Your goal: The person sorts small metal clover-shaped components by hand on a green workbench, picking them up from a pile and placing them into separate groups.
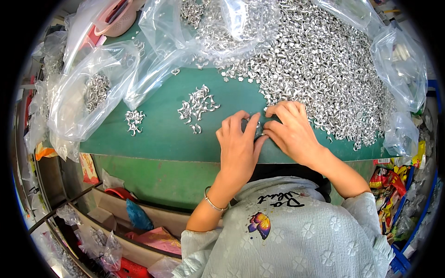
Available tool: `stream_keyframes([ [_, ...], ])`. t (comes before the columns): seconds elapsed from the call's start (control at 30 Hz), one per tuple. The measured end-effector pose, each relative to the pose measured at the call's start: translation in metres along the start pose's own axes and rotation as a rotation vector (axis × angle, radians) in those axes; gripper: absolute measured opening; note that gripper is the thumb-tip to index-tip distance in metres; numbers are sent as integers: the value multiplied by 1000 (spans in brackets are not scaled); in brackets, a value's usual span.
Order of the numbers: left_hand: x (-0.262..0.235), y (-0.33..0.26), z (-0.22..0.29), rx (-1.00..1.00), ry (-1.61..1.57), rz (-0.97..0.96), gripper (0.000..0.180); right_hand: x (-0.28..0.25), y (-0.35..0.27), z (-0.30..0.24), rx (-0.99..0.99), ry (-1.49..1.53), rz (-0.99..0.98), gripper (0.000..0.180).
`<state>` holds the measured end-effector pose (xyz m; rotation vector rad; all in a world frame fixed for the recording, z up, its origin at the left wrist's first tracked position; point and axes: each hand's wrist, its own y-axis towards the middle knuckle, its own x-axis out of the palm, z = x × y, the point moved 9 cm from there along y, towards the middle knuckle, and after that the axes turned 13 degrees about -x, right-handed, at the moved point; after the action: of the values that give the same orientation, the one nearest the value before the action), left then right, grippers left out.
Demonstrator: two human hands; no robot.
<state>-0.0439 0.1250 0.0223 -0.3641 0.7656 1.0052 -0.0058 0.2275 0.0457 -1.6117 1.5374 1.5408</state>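
Observation:
My left hand point(238, 139) and my right hand point(291, 127) meet over the green tabletop point(153, 143), at the near edge of a big heap of small curved silver metal pieces point(306, 69). Between the bent fingertips of both hands glints a small silver metal piece point(258, 131), mostly hidden by the fingers. Thumb and fingers of each hand are drawn together around it. To the left of my left hand lies a small loose pile of crescent-shaped silver pieces point(199, 105). Farther left is a smaller cluster of silver pieces point(134, 121).
Clear plastic bags point(106, 111) with more silver pieces lie along the left and back. A pink basket point(118, 21) stands at the far left. Below the table's front edge is an open drawer point(162, 217) with bags. Colourful packets point(389, 185) fill the right side.

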Motion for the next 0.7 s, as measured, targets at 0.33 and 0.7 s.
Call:
stream_keyframes([
  [0.33,-5,3,-3,-4,9,-3,35,9,11,1,-38,-5,-23,18],
  [0.7,-13,-1,-2,1,-93,57,32,-16,8,12,25,-48,-37,12],
])
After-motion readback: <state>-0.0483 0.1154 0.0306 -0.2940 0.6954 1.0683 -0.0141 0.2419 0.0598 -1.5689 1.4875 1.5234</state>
